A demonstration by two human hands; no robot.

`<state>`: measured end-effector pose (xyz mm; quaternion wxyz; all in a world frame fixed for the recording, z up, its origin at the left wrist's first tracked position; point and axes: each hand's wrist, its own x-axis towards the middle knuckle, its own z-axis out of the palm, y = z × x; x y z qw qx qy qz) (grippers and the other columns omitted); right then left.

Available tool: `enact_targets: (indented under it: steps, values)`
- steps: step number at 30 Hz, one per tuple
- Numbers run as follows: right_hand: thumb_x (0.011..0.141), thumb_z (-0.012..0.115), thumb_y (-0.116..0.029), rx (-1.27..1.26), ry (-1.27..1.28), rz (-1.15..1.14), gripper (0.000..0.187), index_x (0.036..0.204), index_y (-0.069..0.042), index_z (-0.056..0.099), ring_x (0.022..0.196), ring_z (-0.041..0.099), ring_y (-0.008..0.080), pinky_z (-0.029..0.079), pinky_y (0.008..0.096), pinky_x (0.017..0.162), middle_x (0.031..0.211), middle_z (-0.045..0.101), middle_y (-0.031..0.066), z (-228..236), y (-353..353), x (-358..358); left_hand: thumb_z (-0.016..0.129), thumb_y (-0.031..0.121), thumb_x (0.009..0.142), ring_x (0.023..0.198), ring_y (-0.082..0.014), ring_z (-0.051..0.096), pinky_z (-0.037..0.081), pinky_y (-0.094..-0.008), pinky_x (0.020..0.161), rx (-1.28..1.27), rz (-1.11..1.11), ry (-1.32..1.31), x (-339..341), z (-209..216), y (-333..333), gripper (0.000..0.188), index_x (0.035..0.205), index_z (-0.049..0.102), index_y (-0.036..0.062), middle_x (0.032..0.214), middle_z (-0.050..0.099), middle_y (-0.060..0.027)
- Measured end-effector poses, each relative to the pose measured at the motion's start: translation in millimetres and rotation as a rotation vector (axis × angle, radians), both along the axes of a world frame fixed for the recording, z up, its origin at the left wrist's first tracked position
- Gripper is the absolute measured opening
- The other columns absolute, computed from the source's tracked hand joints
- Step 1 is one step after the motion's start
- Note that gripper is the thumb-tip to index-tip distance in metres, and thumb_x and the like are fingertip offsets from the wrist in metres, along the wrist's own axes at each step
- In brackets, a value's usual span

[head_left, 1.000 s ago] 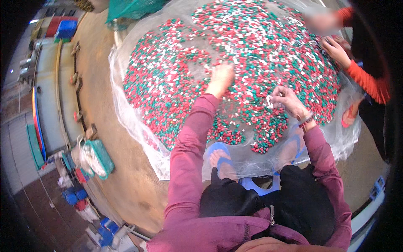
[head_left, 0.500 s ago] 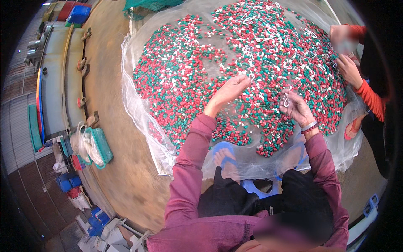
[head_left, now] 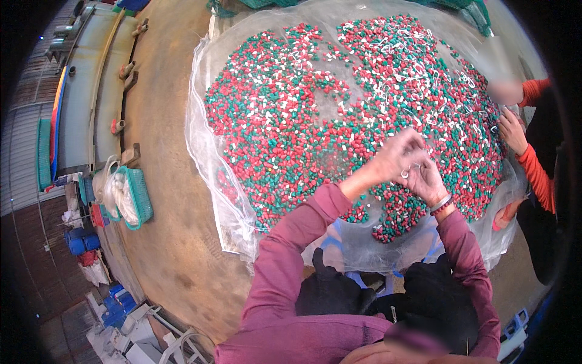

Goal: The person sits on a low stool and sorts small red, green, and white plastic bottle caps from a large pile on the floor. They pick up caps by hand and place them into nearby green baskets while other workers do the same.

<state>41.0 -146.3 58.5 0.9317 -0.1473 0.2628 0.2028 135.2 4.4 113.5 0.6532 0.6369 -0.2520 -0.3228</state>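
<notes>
Over a heap of small red, green and white pieces (head_left: 273, 127), my two hands meet. My right hand (head_left: 428, 183), with a bracelet and a pale band at the wrist, is closed with a small white hook (head_left: 404, 174) at its fingers. Just above and to its left, my left hand (head_left: 394, 156) has bent fingers close to the right fingertips. It is somewhat blurred, and whatever it pinches is hidden. Similar white hooks (head_left: 467, 79) lie scattered over the right part of the heap.
A translucent sheet (head_left: 203, 130) lies under the pieces. On the right, a co-worker's hand (head_left: 513, 130) in an orange sleeve reaches to the heap's edge. A green basket (head_left: 144, 203) with white bags stands at the left. Grey and blue items (head_left: 130, 324) sit at lower left.
My left hand has come right and down from the middle of the heap to my right hand. My right hand has dropped slightly. The view has shifted a little.
</notes>
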Motion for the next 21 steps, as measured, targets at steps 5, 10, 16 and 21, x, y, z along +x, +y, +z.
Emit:
enact_targets:
  steps: [5,10,16,21]
  values:
    - [0.099,0.045,-0.021,-0.046,0.129,-0.114,0.032,0.123,-0.001,0.050,0.102,0.062,0.0281,0.057,0.0413,0.082,0.117,0.059,0.0149,-9,-10,-9,0.075,0.026,0.075,0.112,-0.0339,0.054,0.041,-0.0431,0.097,0.043,0.168,-0.748,14,-7,-11,0.046,0.112,0.059,0.0037,0.113,0.060,-0.0170]
    - [0.098,0.048,-0.017,0.074,0.027,0.019,0.031,0.120,0.004,0.052,0.094,0.065,0.0307,0.056,0.0412,0.082,0.104,0.064,0.0188,14,-39,-32,0.081,0.021,0.065,0.122,-0.0384,0.046,0.035,-0.0466,0.105,0.647,0.517,-0.867,176,-76,54,0.076,0.130,0.046,0.0012,0.129,0.050,-0.0236]
    - [0.097,0.049,-0.020,-0.259,0.072,-0.007,0.039,0.126,0.006,0.048,0.095,0.065,0.0309,0.055,0.0409,0.083,0.107,0.064,0.0201,53,-73,-83,0.064,-0.001,0.074,0.135,-0.0417,0.032,0.029,-0.0462,0.112,1.165,0.490,-0.702,285,-134,127,0.080,0.145,0.032,0.0158,0.151,0.028,-0.0173]
    - [0.096,0.051,-0.022,-0.305,0.101,-0.150,0.041,0.127,0.006,0.048,0.093,0.066,0.0300,0.056,0.0383,0.080,0.105,0.064,0.0191,58,-105,-108,0.075,0.002,0.068,0.122,-0.0331,0.050,0.043,-0.0438,0.101,1.281,0.290,-0.593,304,-125,121,0.071,0.133,0.051,0.0157,0.133,0.053,-0.0153]
